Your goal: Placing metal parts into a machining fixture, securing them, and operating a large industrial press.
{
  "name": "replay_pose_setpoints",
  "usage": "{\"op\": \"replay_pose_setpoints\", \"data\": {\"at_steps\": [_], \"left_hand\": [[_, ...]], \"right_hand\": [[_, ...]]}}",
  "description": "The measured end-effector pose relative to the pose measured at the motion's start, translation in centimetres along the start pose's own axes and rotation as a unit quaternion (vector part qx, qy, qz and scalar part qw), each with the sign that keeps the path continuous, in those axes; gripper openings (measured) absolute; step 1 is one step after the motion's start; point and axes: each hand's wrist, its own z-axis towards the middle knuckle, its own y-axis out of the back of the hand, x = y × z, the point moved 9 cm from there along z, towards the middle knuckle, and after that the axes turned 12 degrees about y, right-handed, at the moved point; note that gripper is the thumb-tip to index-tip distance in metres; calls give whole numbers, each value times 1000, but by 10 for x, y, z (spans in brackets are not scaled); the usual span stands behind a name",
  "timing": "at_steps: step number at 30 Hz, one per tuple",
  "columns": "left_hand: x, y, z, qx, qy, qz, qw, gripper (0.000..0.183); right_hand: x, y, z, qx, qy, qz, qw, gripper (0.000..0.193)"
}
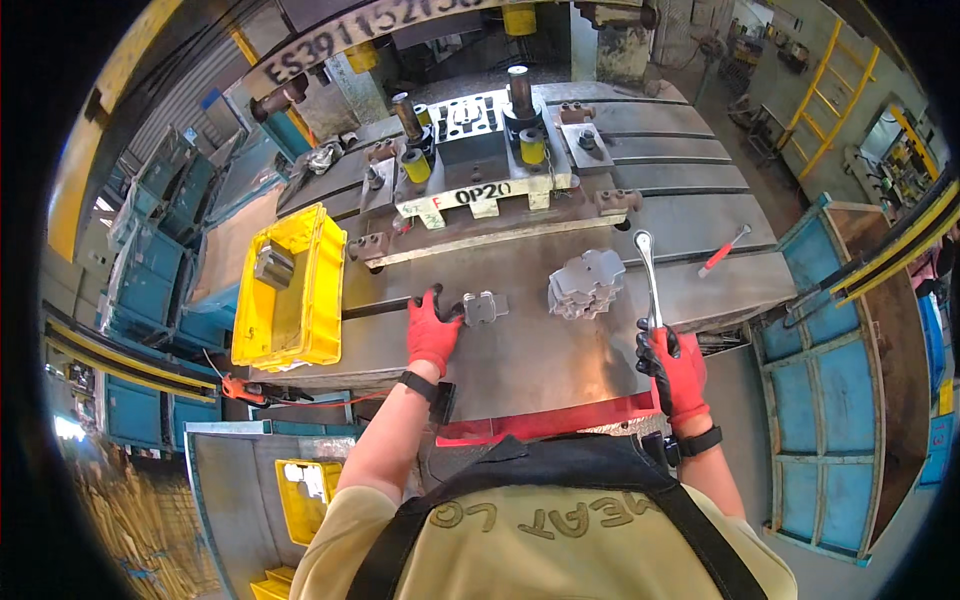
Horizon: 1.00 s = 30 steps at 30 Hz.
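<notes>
My right hand, in a red glove with black fingers, is closed round the lower end of a shiny chrome wrench. The wrench stands up from the fist, its ring-shaped head at the far end. My left hand, gloved the same way, reaches over the metal press bed with its fingers spread. Beside its thumb side lies a small, flat, notched metal plate; whether the fingertips touch it, I cannot tell. To the right of that plate sits a stack of similar metal plates.
A die set with upright posts is mounted at the back. A yellow crate holding a metal part stands left. A red-handled tool lies right. Blue-sided bins flank the bed, and a red strip runs along its near edge.
</notes>
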Motion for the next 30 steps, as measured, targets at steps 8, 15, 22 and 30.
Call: {"op": "replay_pose_setpoints", "data": {"at_steps": [8, 15, 22, 30], "left_hand": [[-52, -13, -26, 27, -294, 150, 944, 61], [-57, -31, -10, 158, -268, 232, 922, 62], [-53, -3, -7, 74, -245, 166, 952, 77], [54, 50, 16, 78, -9, -328, 942, 42]], "right_hand": [[25, -20, -35, 42, -118, 173, 977, 25], [48, -17, -24, 146, -44, 43, 987, 30], [42, -8, -11, 100, -91, 90, 987, 27], [63, -78, 62, 203, 20, 163, 965, 27]]}}
